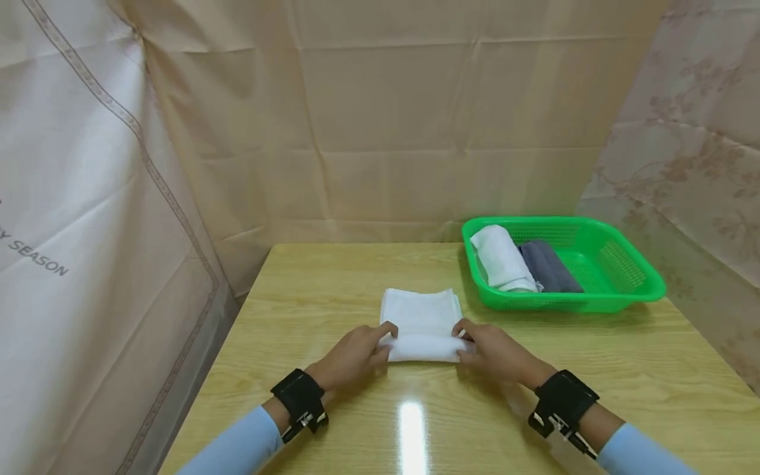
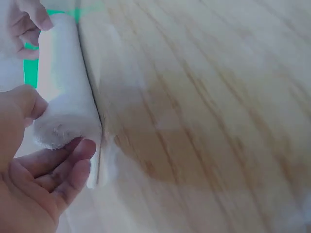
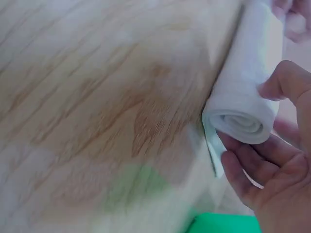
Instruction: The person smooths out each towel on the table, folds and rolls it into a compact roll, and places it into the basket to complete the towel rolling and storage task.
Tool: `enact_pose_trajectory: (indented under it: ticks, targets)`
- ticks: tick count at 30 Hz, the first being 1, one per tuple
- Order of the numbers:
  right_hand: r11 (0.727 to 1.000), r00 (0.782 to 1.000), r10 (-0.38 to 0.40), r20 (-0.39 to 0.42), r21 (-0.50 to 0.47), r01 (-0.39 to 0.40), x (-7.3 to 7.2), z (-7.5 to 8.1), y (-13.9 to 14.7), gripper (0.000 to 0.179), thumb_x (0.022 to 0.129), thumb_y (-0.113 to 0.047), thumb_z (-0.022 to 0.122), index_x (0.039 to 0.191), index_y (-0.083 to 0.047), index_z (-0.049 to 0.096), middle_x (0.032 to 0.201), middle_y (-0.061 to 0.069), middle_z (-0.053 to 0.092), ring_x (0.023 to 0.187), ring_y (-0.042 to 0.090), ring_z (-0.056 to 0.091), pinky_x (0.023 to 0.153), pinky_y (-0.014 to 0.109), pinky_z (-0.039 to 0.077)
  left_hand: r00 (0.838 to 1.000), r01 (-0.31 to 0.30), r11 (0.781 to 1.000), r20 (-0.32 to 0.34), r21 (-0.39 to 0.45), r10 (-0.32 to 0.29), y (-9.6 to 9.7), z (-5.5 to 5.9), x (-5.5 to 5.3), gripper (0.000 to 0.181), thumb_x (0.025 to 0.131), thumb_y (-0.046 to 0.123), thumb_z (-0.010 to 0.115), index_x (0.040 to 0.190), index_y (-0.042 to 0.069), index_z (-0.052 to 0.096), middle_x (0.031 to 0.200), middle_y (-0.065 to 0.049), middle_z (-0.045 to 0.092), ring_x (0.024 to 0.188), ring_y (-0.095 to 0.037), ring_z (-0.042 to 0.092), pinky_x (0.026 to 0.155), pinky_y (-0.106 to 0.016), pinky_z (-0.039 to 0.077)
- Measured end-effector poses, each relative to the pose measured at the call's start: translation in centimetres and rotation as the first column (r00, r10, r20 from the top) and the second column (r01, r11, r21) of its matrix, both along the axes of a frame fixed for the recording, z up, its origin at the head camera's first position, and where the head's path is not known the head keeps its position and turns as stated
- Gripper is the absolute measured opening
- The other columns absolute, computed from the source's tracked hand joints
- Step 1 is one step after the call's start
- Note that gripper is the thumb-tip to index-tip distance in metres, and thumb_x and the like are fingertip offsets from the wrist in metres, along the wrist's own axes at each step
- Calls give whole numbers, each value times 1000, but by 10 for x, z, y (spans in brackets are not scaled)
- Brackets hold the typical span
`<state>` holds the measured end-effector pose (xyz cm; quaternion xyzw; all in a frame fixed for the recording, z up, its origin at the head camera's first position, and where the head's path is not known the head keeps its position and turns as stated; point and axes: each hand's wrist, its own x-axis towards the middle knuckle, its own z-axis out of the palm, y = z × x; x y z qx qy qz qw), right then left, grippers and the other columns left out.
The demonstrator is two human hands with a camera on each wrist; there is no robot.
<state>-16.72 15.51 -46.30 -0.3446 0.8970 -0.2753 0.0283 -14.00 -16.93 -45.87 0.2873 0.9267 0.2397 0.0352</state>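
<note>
A white towel (image 1: 420, 311) lies on the wooden table, its near part rolled into a cylinder and its far part flat. At the roll's left end my left hand (image 1: 358, 353) grips it between thumb and fingers. My right hand (image 1: 494, 351) pinches the right end in the same way. The right wrist view shows the spiral layers at the end of the rolled towel (image 3: 245, 97), with a flat layer under it. In the left wrist view the left thumb is on top of the roll (image 2: 68, 82) and the fingers are at its end.
A green plastic basket (image 1: 623, 277) stands at the table's back right. Inside it, on the left, lie a rolled white towel (image 1: 503, 257) and a dark grey rolled towel (image 1: 549, 267). Cloth curtains (image 1: 380, 132) hang behind the wooden table (image 1: 320, 277) and at both sides.
</note>
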Motion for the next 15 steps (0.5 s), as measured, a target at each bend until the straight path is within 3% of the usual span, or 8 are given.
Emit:
enact_pose_trajectory:
  ticks: [3,5,7,9,12,15]
  targets:
    - [995,988,-48,145,-85,60,-4,-1,2,20,96,-15,72,109,-10,59,84,-1,61,75,12,56,66,27,48,1000,-27,999,-4,36,27,-1,-2,-1,20,108,23,58,126,20,65,88,9,62,82,-9,58,75,-29,51]
    - [990,987,-66,143,-113,83,-6,-4,2,14,95,-13,72,104,-10,61,83,-3,58,73,12,52,64,27,45,998,-20,999,-53,27,21,-1,-3,-2,21,106,26,61,123,16,71,107,5,65,96,-11,60,82,-30,52]
    - [991,997,-73,41,-109,77,-5,-6,1,10,92,-11,74,97,-10,66,88,-2,57,77,12,52,67,28,47,992,2,1000,-129,-11,-4,0,-2,-2,30,100,32,70,121,11,75,118,0,62,104,-14,56,87,-31,51]
    - [995,992,-65,-108,-86,56,-4,-7,-1,9,88,-8,77,92,-8,69,91,-1,57,80,14,53,71,31,49,981,29,998,-189,-58,-39,0,-1,-3,38,94,35,78,121,8,76,121,-3,61,106,-17,54,90,-31,51]
    - [1000,941,-16,-338,-29,6,-1,-9,-4,16,83,-2,81,95,-6,72,93,4,58,83,19,57,74,35,52,974,51,995,-214,-87,-69,0,0,-4,46,88,34,84,123,6,75,118,-3,63,105,-17,55,91,-30,51]
    - [998,899,55,-434,21,-51,3,-9,-7,24,82,0,83,103,-3,72,99,9,64,89,25,63,77,39,55,982,42,996,-182,-84,-57,-2,0,-5,40,94,27,79,127,6,71,117,-5,64,104,-15,57,89,-28,51]
